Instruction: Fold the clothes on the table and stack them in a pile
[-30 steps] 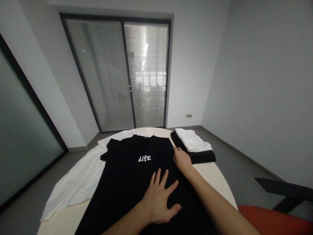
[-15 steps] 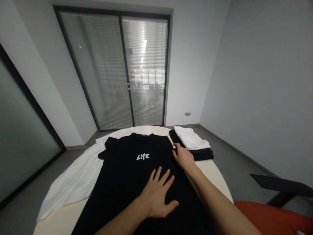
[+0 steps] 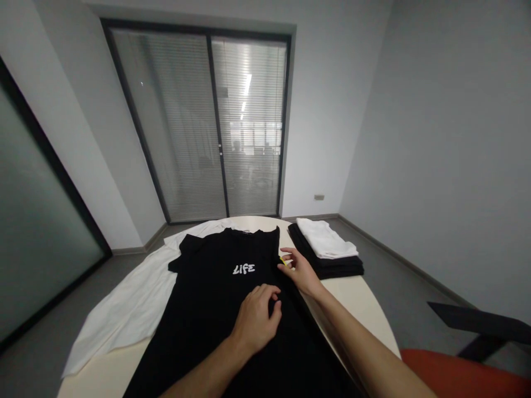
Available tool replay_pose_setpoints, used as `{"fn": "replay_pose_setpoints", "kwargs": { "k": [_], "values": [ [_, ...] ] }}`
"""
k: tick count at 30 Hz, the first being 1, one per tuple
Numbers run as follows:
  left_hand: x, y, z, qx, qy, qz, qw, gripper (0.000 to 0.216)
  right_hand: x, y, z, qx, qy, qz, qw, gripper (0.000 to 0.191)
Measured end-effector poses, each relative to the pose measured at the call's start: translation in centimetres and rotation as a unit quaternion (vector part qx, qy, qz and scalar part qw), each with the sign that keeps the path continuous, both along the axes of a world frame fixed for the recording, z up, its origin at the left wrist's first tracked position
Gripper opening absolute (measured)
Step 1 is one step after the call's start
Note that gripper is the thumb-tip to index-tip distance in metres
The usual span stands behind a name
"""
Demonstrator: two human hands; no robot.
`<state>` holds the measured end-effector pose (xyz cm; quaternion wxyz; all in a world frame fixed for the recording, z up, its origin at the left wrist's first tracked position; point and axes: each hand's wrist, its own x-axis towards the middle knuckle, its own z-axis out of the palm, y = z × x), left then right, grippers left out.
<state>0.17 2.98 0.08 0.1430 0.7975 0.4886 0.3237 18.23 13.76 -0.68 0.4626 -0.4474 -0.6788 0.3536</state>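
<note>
Likely light and limp, the black T-shirt (image 3: 215, 301), laid out toward the far edge of the surface (image 3: 360, 298), suits a side-edge pinch where the right hand (image 3: 301, 275) sits, its grip unclear, the left hand (image 3: 256, 316) loosely curled, thumb apart.

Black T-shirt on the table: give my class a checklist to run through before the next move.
1. Printed lettering on the black T-shirt uncovered: ok.
2. White garment clear of the black T-shirt: not ok, partly overlapped.
3. Left hand touching the fabric: cannot tell.
4. Right hand gripping the shirt's edge: cannot tell.
5. Folded white cloth resting on the black pile: ok.
</note>
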Motion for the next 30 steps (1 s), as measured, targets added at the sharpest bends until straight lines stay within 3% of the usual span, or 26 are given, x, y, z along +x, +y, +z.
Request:
{"fn": "replay_pose_setpoints", "kwargs": {
  "k": [4,7,9,16,22,26,30],
  "values": [
    [-0.4,-0.5,0.5,0.061,0.036,-0.119,0.99,0.028,-1.0,0.2,-1.1,-0.057,0.088,0.068,0.992,0.06],
    [-0.2,-1.1,0.7,0.104,0.11,-0.245,0.957,0.036,-1.4,0.2,-2.0,-0.107,0.119,0.101,0.982,0.06],
    [0.1,-1.4,0.6,0.111,0.148,-0.292,0.938,0.038,-1.6,0.1,-2.3,-0.124,0.122,0.108,0.979,0.058],
    [0.4,-1.4,0.7,0.111,0.193,-0.292,0.93,0.022,-2.1,0.2,-2.9,-0.124,0.111,0.11,0.98,0.055],
    [1.0,-2.2,0.8,0.12,0.205,-0.357,0.903,0.02,-2.6,0.7,-3.6,-0.069,0.019,0.109,0.992,0.047],
    [1.6,-2.8,0.5,0.113,0.225,-0.402,0.88,0.019,-2.5,0.9,-3.7,-0.075,-0.001,0.11,0.991,0.041],
    [1.0,-3.4,1.4,0.088,0.212,-0.44,0.868,0.008,-2.4,1.0,-3.8,-0.089,-0.001,0.115,0.989,0.042]
  ]
}}
